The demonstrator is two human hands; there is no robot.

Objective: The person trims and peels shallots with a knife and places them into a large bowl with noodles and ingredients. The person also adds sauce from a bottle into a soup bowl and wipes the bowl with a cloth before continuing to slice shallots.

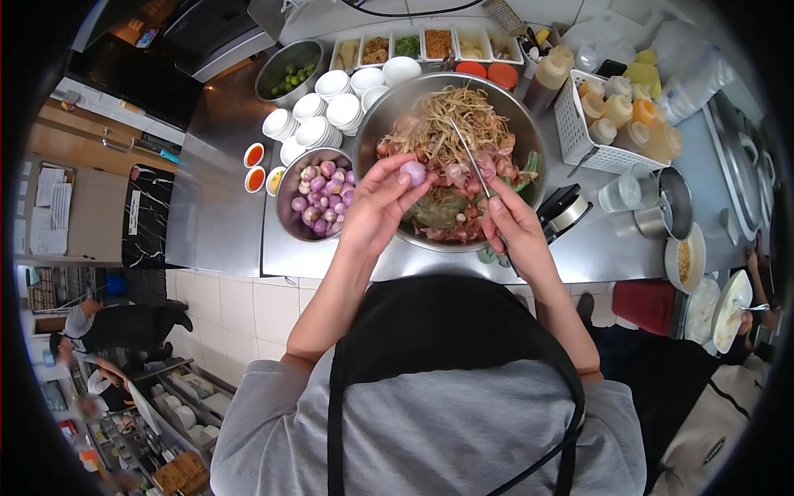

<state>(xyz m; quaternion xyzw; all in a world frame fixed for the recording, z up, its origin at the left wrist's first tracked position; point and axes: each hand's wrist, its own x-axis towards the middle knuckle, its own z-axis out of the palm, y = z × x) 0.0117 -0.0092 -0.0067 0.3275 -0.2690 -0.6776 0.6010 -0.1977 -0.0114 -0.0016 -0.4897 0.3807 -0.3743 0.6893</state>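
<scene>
A peeled-looking purple shallot (412, 173) is pinched between the fingertips of my left hand (374, 202). My right hand (519, 225) is closed around a slim knife (472, 155), its blade pointing up and away from me, apart from the shallot. Both hands are above a large steel bowl (364, 136) containing stringy tan root trimmings (455, 116), reddish papery skins (471, 219) and some green scraps. Left of it, a smaller steel bowl (284, 202) holds many purple shallots (324, 198).
Stacked white dishes (318, 132), a bowl of limes (269, 78) and small sauce cups (254, 155) stand left. A basket of squeeze bottles (579, 124), pots (680, 202) and a black device (565, 211) are right. A person (124, 326) is at far left; another is close at right.
</scene>
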